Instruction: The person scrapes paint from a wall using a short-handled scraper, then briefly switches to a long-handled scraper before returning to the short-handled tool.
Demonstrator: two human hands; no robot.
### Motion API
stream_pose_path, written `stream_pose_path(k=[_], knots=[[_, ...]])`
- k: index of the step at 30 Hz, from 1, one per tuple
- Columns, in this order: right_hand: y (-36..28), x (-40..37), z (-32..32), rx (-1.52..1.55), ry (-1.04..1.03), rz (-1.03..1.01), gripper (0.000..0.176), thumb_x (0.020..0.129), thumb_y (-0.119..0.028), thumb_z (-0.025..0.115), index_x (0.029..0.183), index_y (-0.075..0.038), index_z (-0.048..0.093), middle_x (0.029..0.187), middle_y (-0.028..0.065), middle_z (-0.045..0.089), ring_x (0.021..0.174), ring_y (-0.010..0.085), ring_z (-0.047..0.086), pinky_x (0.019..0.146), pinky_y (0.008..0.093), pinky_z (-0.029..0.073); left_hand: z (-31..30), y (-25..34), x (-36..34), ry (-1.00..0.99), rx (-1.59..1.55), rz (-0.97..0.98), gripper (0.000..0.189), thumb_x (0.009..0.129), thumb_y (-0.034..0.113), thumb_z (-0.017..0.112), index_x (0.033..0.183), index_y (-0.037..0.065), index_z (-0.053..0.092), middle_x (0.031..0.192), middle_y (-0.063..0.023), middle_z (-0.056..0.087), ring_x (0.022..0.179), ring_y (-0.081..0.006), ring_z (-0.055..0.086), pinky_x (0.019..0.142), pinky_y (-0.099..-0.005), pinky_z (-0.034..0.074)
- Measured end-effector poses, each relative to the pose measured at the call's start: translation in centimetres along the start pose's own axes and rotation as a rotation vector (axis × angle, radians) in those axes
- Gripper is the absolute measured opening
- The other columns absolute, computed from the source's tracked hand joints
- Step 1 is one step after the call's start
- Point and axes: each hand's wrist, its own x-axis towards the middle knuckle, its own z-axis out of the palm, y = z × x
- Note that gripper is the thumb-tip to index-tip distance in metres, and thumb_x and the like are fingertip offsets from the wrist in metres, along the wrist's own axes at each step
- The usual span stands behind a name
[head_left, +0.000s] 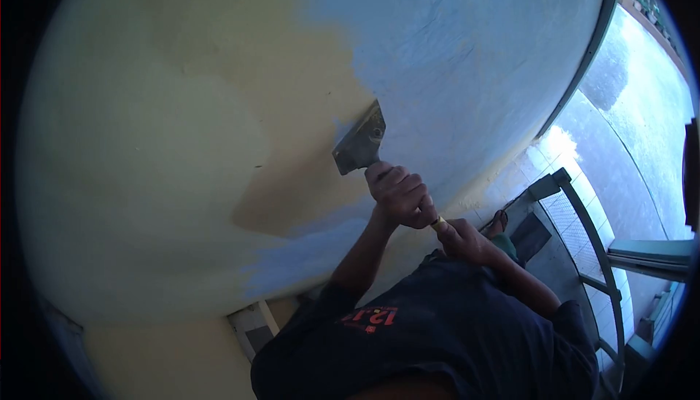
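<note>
A broad-bladed scraper (360, 142) lies with its blade at the wall (445, 72), along the border between a yellowish area and a bluish one. My left hand (399, 194) is wrapped around the handle just behind the blade. Lower down, my right hand (464, 241) is closed around the rear part of the same handle. A short yellowish bit of the handle shows between the two hands. The blade is dark and stained, with a round hole or bolt near one edge. A brownish shadow falls on the wall left of the blade.
A metal railing frame (594, 228) stands at the right, beside a grey platform with a foot (499, 223) on it. Beyond the dark wall edge (583, 64), a bright paved floor (634, 108) lies below. A dark shirt (437, 327) fills the bottom.
</note>
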Motion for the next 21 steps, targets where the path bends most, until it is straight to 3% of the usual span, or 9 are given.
stream_pose_path(k=[4,6,13,17,21], knots=[[1.2,-0.8,-0.5,-0.068,0.088,-0.013,0.061,0.102,-0.052,0.040,0.079,0.003,0.056,0.066,0.0033,0.055,0.067,0.0101,0.051,0.062,0.0333,0.045,0.9,1.0,-1.7,0.030,-0.004,-0.030,0.022,0.065,0.028,0.050,0.048,0.017,0.040,0.051,0.0019,0.049,0.052,-0.0158,0.049,0.074,-0.0373,0.033],[1.0,-0.4,-1.0,-0.125,0.107,-0.024,0.061,0.102,-0.052,0.040,0.080,0.003,0.055,0.066,0.0039,0.055,0.067,0.0102,0.052,0.062,0.0333,0.045,1.3,1.5,-1.9,-0.053,0.023,-0.073,0.023,0.066,0.028,0.050,0.048,0.017,0.042,0.052,0.0021,0.050,0.054,-0.0159,0.050,0.074,-0.0374,0.032],[-2.1,-0.7,-1.0,-0.086,0.038,-0.041,0.060,0.103,-0.050,0.040,0.082,0.004,0.056,0.065,0.0036,0.053,0.066,0.0110,0.051,0.062,0.0345,0.044,-0.5,0.2,0.5,-0.037,0.061,0.017,0.024,0.067,0.030,0.051,0.048,0.018,0.043,0.051,0.0034,0.050,0.056,-0.0146,0.051,0.076,-0.0363,0.033],[0.8,-1.2,-1.2,-0.035,0.018,0.001,0.059,0.103,-0.050,0.040,0.080,0.003,0.055,0.063,0.0023,0.051,0.063,0.0104,0.047,0.059,0.0333,0.042,1.1,1.5,-1.6,-0.018,0.032,-0.089,0.022,0.066,0.029,0.050,0.049,0.018,0.043,0.051,0.0043,0.049,0.056,-0.0145,0.051,0.077,-0.0359,0.033],[-2.3,-1.2,-0.8,0.028,-0.042,-0.048,0.060,0.103,-0.051,0.040,0.080,0.003,0.055,0.062,0.0015,0.050,0.061,0.0104,0.045,0.057,0.0324,0.041,-1.4,0.7,1.5,-0.028,0.042,-0.028,0.021,0.065,0.028,0.049,0.048,0.018,0.041,0.050,0.0040,0.048,0.054,-0.0144,0.049,0.076,-0.0353,0.033]])
